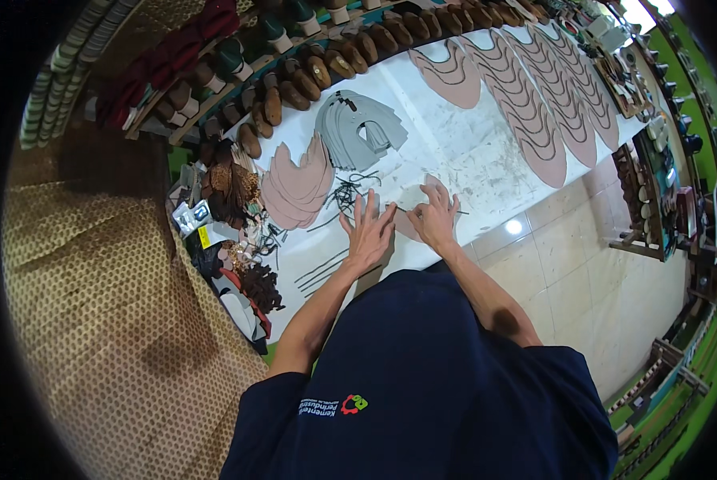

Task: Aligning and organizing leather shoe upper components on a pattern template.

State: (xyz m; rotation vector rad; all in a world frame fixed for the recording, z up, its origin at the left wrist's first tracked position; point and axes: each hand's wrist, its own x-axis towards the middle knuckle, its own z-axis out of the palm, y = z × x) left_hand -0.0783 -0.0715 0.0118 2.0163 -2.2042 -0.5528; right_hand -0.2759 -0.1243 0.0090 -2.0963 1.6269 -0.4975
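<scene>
My left hand (368, 234) lies over the white-covered table with its fingers spread and holds nothing. Beside it on the right, my right hand (436, 220) bends over a pink U-shaped leather piece (407, 226), thumb and forefinger drawn together. A short end of dark strip (464, 212) pokes out past the right hand; what lies between those fingertips is too small to make out. Just beyond my left hand is a tangle of dark strips (345, 194). Several straight dark strips (320, 272) lie apart from one another near my left forearm.
Stacked pink pieces (293, 192) and grey pieces (358, 132) sit farther back. Overlapping rows of dark-edged pink pieces (526, 104) cover the far right. Wooden shoe lasts (318, 70) line the back edge. Scraps (258, 288) crowd the left edge; tiled floor (566, 264) is at right.
</scene>
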